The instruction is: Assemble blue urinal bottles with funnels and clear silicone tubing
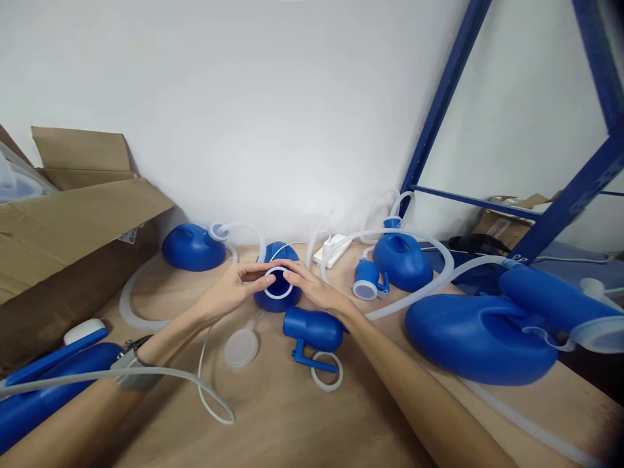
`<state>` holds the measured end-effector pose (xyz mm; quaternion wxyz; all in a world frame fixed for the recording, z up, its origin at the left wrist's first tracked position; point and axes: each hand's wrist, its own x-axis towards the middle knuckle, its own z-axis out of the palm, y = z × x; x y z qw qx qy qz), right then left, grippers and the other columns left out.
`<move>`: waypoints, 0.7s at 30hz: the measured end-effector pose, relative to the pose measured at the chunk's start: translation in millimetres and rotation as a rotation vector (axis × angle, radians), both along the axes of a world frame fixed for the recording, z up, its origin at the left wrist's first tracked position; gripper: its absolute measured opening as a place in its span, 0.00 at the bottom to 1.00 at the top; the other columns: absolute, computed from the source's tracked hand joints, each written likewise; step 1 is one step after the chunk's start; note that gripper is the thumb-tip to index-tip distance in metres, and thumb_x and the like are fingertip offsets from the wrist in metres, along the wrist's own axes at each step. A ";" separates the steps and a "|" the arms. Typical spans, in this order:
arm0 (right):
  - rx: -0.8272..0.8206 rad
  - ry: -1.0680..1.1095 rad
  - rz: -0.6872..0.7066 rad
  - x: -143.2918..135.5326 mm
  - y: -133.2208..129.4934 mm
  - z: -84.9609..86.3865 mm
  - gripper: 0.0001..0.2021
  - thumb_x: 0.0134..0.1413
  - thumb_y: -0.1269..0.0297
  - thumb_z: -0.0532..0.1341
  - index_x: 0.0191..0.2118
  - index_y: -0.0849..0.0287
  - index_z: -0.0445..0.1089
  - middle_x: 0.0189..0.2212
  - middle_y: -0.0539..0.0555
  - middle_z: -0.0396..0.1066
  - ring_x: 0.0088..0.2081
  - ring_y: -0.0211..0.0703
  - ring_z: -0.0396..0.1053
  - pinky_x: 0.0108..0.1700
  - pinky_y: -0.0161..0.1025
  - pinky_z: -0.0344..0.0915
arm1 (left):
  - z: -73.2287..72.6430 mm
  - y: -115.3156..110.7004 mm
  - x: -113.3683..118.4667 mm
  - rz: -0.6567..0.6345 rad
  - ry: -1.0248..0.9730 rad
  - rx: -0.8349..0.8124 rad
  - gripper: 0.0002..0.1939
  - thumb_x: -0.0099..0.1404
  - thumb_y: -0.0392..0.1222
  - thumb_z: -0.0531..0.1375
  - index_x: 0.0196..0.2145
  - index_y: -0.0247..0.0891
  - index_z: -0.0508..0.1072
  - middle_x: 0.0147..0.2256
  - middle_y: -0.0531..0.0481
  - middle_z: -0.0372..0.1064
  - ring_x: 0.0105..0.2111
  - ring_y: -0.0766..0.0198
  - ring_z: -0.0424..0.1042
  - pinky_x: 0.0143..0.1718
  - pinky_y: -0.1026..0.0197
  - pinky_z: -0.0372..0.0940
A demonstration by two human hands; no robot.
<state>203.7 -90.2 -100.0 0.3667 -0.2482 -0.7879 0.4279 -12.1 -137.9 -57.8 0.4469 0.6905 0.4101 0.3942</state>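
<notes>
Our left hand (246,284) and right hand (312,286) grasp a white ring (278,298) between them, thumbs on its near face, in front of or against a blue container (292,301) on the surface (273,416); we cannot tell whether it touches. Just nearer to us lie a blue cup (316,329) on its side, a second ring (327,389) by its handle, and a translucent cap (241,348). Farther out, we see a power strip (337,251) behind our right hand, blue bottles (478,338) with hoses (441,279) to the right, and a cardboard box (82,214) to the left.

1 white ring (278,298) at blue bottle mouth (279,285)
</notes>
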 end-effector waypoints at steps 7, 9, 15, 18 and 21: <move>0.102 -0.112 -0.005 3.8 0.2 -1.9 0.42 0.52 0.38 0.69 0.68 0.49 0.60 0.66 0.58 0.61 0.69 0.57 0.54 0.71 0.56 0.51 | 9.3 -1.7 -6.7 -0.093 -0.012 -0.090 0.34 0.52 0.44 0.74 0.58 0.41 0.77 0.61 0.39 0.71 0.62 0.42 0.69 0.63 0.40 0.64; 0.112 -0.105 -0.014 4.2 -0.5 -2.2 0.40 0.54 0.39 0.68 0.68 0.48 0.61 0.66 0.58 0.62 0.69 0.56 0.55 0.70 0.57 0.51 | 9.8 -3.5 -4.1 -0.077 -0.032 -0.108 0.34 0.51 0.44 0.74 0.57 0.39 0.78 0.60 0.39 0.72 0.61 0.41 0.70 0.63 0.39 0.63; 0.143 -0.101 -0.021 3.1 -2.0 1.1 0.37 0.57 0.43 0.68 0.68 0.49 0.62 0.65 0.57 0.64 0.67 0.56 0.58 0.69 0.57 0.52 | 9.0 -4.1 -0.5 -0.010 0.027 -0.033 0.31 0.53 0.49 0.73 0.53 0.37 0.80 0.57 0.38 0.75 0.58 0.39 0.72 0.61 0.39 0.66; 0.151 -0.112 -0.020 1.2 -1.8 2.7 0.36 0.58 0.44 0.67 0.68 0.50 0.62 0.65 0.57 0.65 0.66 0.57 0.59 0.69 0.57 0.53 | 8.1 -2.4 -1.3 0.042 0.110 0.091 0.27 0.59 0.53 0.69 0.52 0.37 0.81 0.55 0.39 0.77 0.58 0.40 0.73 0.59 0.41 0.68; 0.158 -0.095 -0.025 0.0 -1.2 2.5 0.37 0.56 0.43 0.68 0.68 0.51 0.62 0.65 0.58 0.65 0.66 0.57 0.59 0.69 0.56 0.53 | 9.2 -2.2 -2.3 0.009 0.163 0.123 0.25 0.63 0.54 0.66 0.54 0.39 0.80 0.57 0.41 0.76 0.58 0.43 0.74 0.59 0.44 0.68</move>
